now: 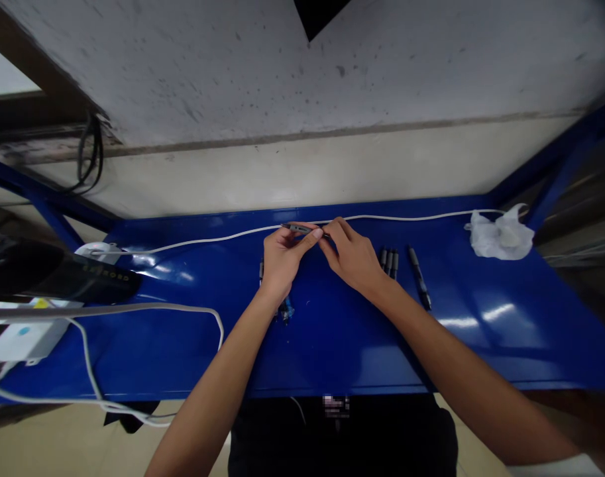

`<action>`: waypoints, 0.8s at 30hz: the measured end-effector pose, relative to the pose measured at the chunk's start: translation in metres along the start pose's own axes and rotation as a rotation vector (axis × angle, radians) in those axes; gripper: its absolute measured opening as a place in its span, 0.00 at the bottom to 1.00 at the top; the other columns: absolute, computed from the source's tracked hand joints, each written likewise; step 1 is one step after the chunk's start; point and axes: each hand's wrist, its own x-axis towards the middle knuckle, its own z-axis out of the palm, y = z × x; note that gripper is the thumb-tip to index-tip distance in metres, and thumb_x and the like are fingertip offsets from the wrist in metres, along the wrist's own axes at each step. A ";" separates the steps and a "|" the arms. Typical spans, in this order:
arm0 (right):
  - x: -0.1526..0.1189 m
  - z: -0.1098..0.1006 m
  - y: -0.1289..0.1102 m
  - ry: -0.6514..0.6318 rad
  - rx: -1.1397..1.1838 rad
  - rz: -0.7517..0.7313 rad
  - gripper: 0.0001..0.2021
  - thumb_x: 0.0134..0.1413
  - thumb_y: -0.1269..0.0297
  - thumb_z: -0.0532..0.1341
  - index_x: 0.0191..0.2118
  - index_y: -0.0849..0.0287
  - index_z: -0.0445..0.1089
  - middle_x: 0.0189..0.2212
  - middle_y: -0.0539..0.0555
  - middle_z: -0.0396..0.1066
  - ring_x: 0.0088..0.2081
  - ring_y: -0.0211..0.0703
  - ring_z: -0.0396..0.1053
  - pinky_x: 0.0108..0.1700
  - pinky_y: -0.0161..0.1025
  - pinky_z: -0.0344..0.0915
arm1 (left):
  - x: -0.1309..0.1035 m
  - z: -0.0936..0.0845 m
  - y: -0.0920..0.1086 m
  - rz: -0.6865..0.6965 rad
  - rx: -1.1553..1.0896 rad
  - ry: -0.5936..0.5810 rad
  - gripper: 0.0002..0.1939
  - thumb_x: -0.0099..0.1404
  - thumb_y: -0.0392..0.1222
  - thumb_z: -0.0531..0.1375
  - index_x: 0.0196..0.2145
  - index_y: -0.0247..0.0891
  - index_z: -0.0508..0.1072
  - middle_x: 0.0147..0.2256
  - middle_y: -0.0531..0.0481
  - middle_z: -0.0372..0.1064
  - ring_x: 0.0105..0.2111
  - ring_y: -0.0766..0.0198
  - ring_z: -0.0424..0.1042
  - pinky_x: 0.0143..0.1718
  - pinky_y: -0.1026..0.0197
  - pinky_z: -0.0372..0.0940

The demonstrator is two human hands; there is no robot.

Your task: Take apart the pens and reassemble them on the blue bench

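My left hand (281, 260) is closed around a dark pen (298, 228) with a grey grip, held nearly level above the blue table (327, 344). At the pen's right end, my right hand (349, 255) has its thumb and fingers pinched together; what lies between those fingertips is mostly hidden. Partly covered by my left wrist are several pens or pen parts, one with a blue end (286, 310). Beside my right forearm lie a few black pens (389, 260) close together, and a single black pen (420, 278) rests apart from them to the right.
A white cable (222, 238) runs along the back of the table. On the left are a black cylinder (103, 278), a white power strip (28, 331) and more white cables. A crumpled white plastic bag (501, 233) sits at the right rear. Behind the table stands a wall (292, 172).
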 end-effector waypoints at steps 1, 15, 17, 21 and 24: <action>0.000 0.000 0.000 0.000 0.010 0.000 0.05 0.80 0.62 0.54 0.48 0.53 0.64 0.44 0.57 0.73 0.37 0.46 0.74 0.30 0.38 0.62 | 0.000 0.000 0.000 0.000 0.000 -0.003 0.08 0.62 0.43 0.77 0.39 0.42 0.86 0.40 0.47 0.84 0.44 0.57 0.82 0.53 0.54 0.75; 0.001 -0.002 0.000 -0.023 0.078 0.009 0.05 0.80 0.63 0.52 0.48 0.53 0.63 0.45 0.58 0.72 0.38 0.46 0.73 0.33 0.40 0.66 | 0.000 0.000 0.001 -0.013 -0.009 -0.001 0.09 0.61 0.43 0.78 0.39 0.43 0.87 0.41 0.48 0.84 0.43 0.59 0.81 0.54 0.54 0.74; 0.000 -0.001 -0.001 -0.021 0.087 0.016 0.06 0.80 0.61 0.52 0.49 0.53 0.64 0.44 0.58 0.73 0.39 0.47 0.74 0.34 0.40 0.67 | 0.001 -0.001 -0.001 -0.016 -0.007 0.008 0.09 0.61 0.45 0.78 0.39 0.43 0.87 0.42 0.48 0.84 0.44 0.58 0.81 0.55 0.53 0.74; -0.001 0.004 0.002 0.043 0.178 0.049 0.03 0.78 0.61 0.56 0.50 0.53 0.62 0.43 0.57 0.73 0.40 0.49 0.75 0.36 0.42 0.70 | 0.001 -0.001 -0.002 -0.021 0.000 0.018 0.10 0.61 0.46 0.78 0.39 0.44 0.87 0.42 0.48 0.85 0.44 0.57 0.82 0.55 0.51 0.74; -0.001 0.005 0.004 0.041 0.169 0.041 0.02 0.77 0.63 0.55 0.48 0.53 0.61 0.42 0.57 0.73 0.38 0.48 0.74 0.35 0.41 0.69 | 0.000 0.000 0.000 -0.026 0.003 0.014 0.10 0.61 0.45 0.78 0.40 0.44 0.87 0.41 0.48 0.84 0.43 0.58 0.82 0.55 0.52 0.74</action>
